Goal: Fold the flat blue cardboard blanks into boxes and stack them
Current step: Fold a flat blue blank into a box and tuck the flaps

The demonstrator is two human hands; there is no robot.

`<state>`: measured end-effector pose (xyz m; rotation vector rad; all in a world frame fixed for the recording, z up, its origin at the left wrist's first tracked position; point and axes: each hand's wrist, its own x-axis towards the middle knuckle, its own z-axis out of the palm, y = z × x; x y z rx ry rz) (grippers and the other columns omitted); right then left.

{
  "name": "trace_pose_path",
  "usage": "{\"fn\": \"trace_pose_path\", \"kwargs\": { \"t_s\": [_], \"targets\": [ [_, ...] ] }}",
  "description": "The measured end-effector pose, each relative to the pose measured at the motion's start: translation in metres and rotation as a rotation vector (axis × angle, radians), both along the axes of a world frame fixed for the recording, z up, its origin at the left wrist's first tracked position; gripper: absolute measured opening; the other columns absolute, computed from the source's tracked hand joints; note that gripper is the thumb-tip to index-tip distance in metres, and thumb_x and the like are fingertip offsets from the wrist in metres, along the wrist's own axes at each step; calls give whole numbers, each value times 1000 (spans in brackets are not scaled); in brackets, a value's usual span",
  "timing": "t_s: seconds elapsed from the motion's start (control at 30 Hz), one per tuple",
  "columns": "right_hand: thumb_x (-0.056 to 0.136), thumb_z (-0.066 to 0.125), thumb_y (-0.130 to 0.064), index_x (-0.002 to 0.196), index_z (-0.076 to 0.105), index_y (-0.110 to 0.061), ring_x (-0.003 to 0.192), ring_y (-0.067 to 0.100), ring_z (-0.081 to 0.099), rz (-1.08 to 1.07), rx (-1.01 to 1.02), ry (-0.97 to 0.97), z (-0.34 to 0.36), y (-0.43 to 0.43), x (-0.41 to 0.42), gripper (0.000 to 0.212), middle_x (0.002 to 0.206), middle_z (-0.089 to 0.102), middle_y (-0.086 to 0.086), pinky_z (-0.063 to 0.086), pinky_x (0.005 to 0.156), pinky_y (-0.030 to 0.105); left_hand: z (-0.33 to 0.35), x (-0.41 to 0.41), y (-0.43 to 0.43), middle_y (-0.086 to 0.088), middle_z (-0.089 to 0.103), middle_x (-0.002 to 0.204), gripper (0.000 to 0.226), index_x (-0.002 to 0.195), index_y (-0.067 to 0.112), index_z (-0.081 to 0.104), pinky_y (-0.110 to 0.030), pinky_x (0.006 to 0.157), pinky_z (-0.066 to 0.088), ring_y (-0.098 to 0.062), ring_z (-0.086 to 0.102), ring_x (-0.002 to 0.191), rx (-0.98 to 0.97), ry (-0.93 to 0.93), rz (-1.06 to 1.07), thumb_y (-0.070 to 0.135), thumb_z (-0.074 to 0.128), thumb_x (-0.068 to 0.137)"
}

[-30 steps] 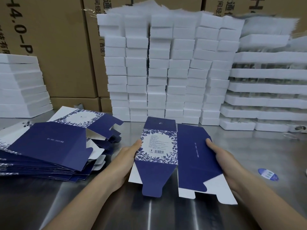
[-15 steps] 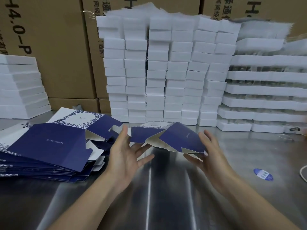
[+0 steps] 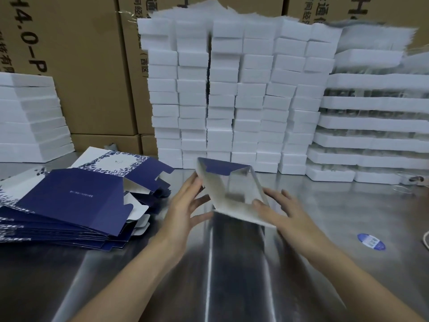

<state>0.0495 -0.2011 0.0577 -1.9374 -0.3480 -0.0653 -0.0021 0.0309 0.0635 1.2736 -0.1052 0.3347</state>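
While the box (image 3: 232, 189) hangs above the table (image 3: 232, 287) at 12 o'clock from your wrists, treat the step in hand as squaring the sleeve. The blank appears opened into a tube, with its mouth turned toward you and its silver inner face showing. One blue flap (image 3: 222, 167) stands at the far end. Motion blur hides the creases.

Hand state: your left hand (image 3: 183, 205) is spread, fingers straight, palm against the left wall at 9 o'clock of the box. Your right hand (image 3: 290, 214) is also spread, fingers laid along the right wall at 3 o'clock, with one fingertip resting on the inner face at the mouth. Neither hand visibly pinches the card.

Next move, as a judgement: press the walls until the corners stand square, then fold the near flaps inward and tuck the closing tab. This calls for one hand to brace the sleeve while the other works the flaps. Uneven pressure is likely to collapse the tube flat.

Progress appears early. The pile of blanks (image 3: 69, 201) lies at 9 o'clock on the table, well apart from the box, and no finished blue box shows. Foam blocks (image 3: 232, 101) stand at 12 o'clock beyond it, and a sticker (image 3: 371, 241) lies at 3 o'clock.
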Motion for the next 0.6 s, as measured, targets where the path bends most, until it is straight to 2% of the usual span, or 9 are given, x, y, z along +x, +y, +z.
{"fn": "trace_pose_path", "kwargs": {
  "t_s": [0.07,0.13,0.2,0.27,0.37,0.4,0.47,0.53,0.6],
  "targets": [
    [81,71,-72,124,70,-42,129,5,59,-58,-1,-76,4,0,-1,53,142,58,-17,46,105,30,-3,-1,-3,23,67,135,50,144,48,57,-35,96,58,-1,66,121,118,-51,23,63,61,97],
    [75,71,-73,109,75,-34,99,3,70,-78,17,-151,9,5,-6,52,109,75,-15,53,87,25,-4,-3,-7,31,68,126,38,130,66,57,-27,87,60,7,65,116,170,-67,74,63,66,93],
    [71,72,-73,100,76,-32,90,4,70,-109,55,-215,11,7,-9,50,93,76,-16,52,77,20,-6,-3,-9,39,67,116,30,114,72,60,-25,86,59,12,63,112,239,-89,139,59,68,88],
    [69,74,-72,93,76,-32,87,6,68,-134,101,-283,13,7,-11,47,86,75,-14,49,71,13,-8,-2,-7,36,69,117,29,117,64,61,-28,89,57,9,64,112,283,-125,196,56,67,90],
    [71,79,-66,87,76,-28,81,6,67,-166,166,-379,17,7,-13,40,80,74,-12,47,68,10,-8,0,-3,13,75,116,20,118,37,75,-29,78,57,-3,70,106,280,-127,289,43,64,102],
    [75,83,-62,86,76,-27,80,6,67,-168,188,-407,18,6,-13,37,81,74,-11,48,67,11,-8,0,-3,7,77,111,20,108,27,79,-29,75,57,-6,72,103,268,-126,328,34,61,106],
    [86,80,-55,87,77,-21,79,11,69,-115,249,-402,20,6,-12,34,84,76,-4,53,68,19,-5,-1,-3,4,77,95,34,86,20,79,-29,69,60,-10,74,97,238,-124,383,20,54,109],
    [97,69,-43,92,81,-18,81,20,73,-39,423,-238,24,5,-11,28,88,79,2,60,69,33,0,0,1,-1,78,91,37,82,19,77,-28,66,61,-14,76,93,94,-75,367,18,52,109],
    [101,64,-32,87,86,-24,83,19,74,49,688,59,27,4,-10,27,93,80,1,62,70,35,4,2,8,-6,76,94,24,90,17,74,-30,69,59,-19,75,88,-168,23,250,23,57,106]
  ]
}}
